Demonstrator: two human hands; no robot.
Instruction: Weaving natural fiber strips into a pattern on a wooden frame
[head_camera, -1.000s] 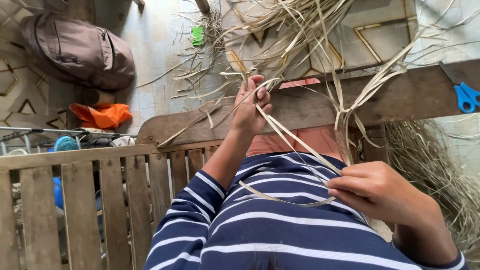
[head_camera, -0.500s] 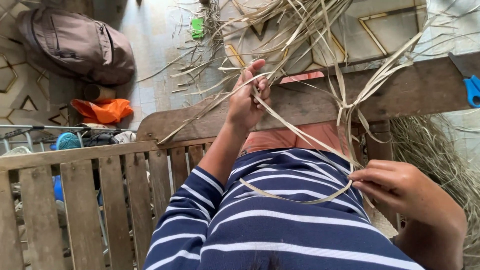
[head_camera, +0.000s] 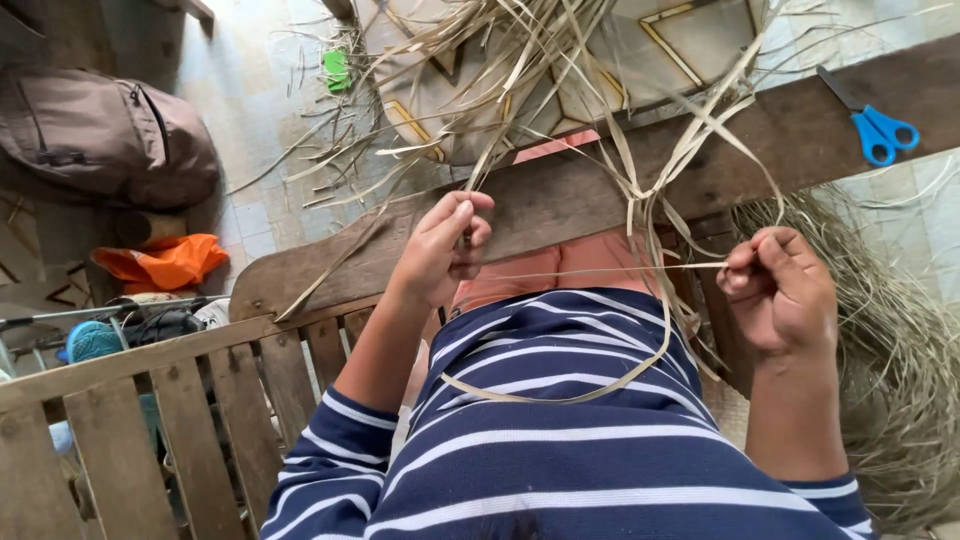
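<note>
a home weaving spot: tiled floor (head_camera: 260, 110), wooden bench (head_camera: 150, 420), dried straw heap (head_camera: 900, 380), blue scissors (head_camera: 880, 130)

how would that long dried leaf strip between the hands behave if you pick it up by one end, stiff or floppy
Probably floppy: the strip sags in a loose loop over the striped shirt between the left hand and right hand. Likely very light, being thin and flat. It may crease or split if bent sharply, since it looks dry.

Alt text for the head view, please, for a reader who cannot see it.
Both hands pinch one pale dried leaf strip taut: left hand and right hand, above a dark wooden plank. Loose strips litter the floor; blue scissors lie on the plank.
</note>
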